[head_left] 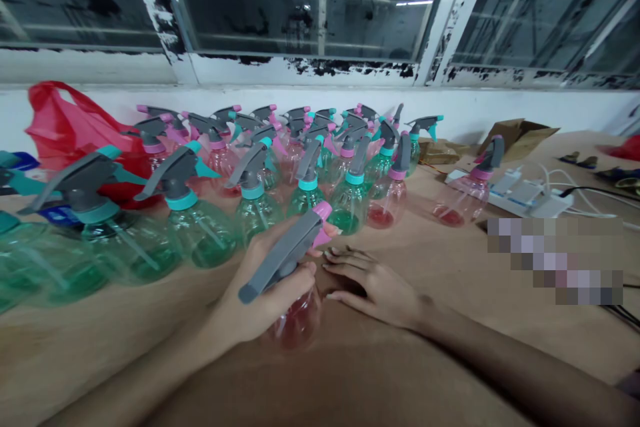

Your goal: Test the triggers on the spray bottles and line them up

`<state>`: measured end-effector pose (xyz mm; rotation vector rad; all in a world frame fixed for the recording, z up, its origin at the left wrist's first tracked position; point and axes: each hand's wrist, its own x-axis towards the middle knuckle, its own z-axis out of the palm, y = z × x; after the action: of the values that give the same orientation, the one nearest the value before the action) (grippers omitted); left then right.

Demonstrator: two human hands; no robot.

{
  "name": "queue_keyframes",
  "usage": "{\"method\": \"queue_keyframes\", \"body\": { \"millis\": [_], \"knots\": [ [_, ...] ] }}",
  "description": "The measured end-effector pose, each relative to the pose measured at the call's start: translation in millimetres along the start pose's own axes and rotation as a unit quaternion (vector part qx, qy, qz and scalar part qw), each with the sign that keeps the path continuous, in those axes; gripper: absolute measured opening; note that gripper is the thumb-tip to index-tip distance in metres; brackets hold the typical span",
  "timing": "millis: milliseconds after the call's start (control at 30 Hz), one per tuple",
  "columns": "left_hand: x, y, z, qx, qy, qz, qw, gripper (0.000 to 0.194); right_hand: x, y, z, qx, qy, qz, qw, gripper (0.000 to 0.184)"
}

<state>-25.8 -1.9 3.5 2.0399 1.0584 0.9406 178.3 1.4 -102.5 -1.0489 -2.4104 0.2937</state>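
My left hand (pixel 273 287) is wrapped round the neck of a pink spray bottle (pixel 299 320) with a grey and pink trigger head, tilted slightly at the near middle of the table. To its right, my right hand (pixel 380 287) rests on the table with fingers extended and slightly bent, close to the bottle and holding nothing I can see. Just behind the hands stand a green spray bottle (pixel 346 207) and a pink spray bottle (pixel 384 203), each with some coloured liquid at the bottom. The held bottle's neck is hidden by my left fingers.
Several green spray bottles (pixel 205 233) line the left, with more pink and green ones packed behind. A red plastic bag (pixel 75 127) lies back left. At right are a lone pink bottle (pixel 463 197), a white power strip (pixel 530 197) with cables, and an opened cardboard box (pixel 517 137).
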Motion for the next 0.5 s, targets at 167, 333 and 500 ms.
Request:
{"method": "queue_keyframes", "body": {
  "millis": [167, 333, 500],
  "knots": [
    [-2.7, -5.5, 6.0, -0.024, 0.0, -0.012, 1.0, 0.046, -0.4, -0.8, -0.7, 0.01, 0.0, 0.013, 1.0, 0.053],
    [-1.6, -8.0, 3.4, -0.013, -0.024, -0.01, 1.0, 0.046, -1.0, 0.7, 0.6, 0.005, -0.005, 0.009, 1.0, 0.05],
    [-1.2, -7.7, 1.7, -0.003, -0.024, -0.011, 1.0, 0.048, -1.2, 1.5, 0.9, -0.003, -0.004, 0.001, 1.0, 0.05]
  ]
}}
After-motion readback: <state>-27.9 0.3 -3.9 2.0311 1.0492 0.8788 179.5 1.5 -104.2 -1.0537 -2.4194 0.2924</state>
